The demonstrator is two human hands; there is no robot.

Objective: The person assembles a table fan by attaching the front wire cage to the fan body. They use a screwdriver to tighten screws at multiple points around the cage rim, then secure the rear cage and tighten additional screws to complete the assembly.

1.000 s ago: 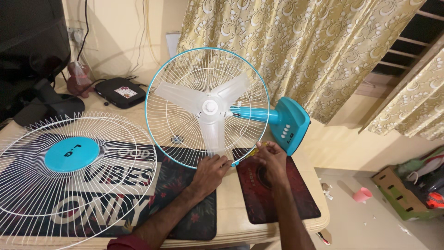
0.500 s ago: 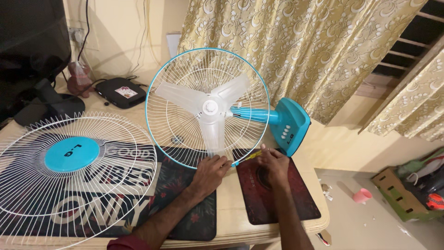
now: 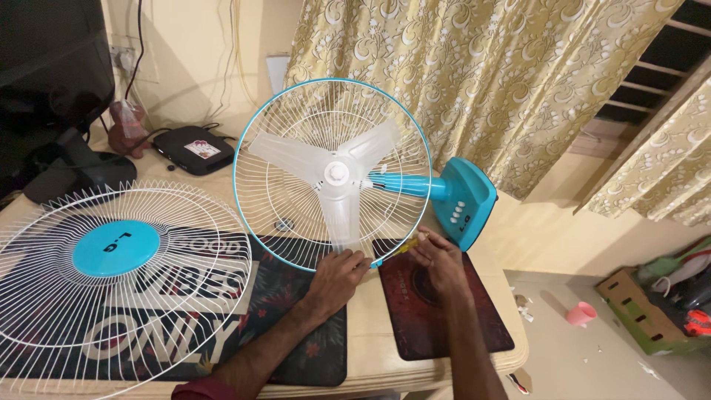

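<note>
Two hands work at the lower rim of the rear fan guard (image 3: pixel 296 159), which stands tilted near the right end of the tabletop (image 3: pixel 370 348) with its three pale blades (image 3: pixel 333 178) and teal motor housing (image 3: pixel 463 200) behind. The left hand (image 3: pixel 337 278) has its fingers curled on the teal rim at the bottom; the right hand (image 3: pixel 437 255) pinches a thin yellowish tool (image 3: pixel 406 244), probably a screwdriver, its tip toward the rim. The guard looks light and springy, its thin wires easy to bend, so the stiffer outer rim seems the safest hold. The front grille (image 3: pixel 111 281) lies flat at the left edge, a round teal badge at its centre, over a dark mat (image 3: pixel 296 333) with large pale lettering. A small black box (image 3: pixel 192 148) with a pale sticker sits near the back edge.
</note>
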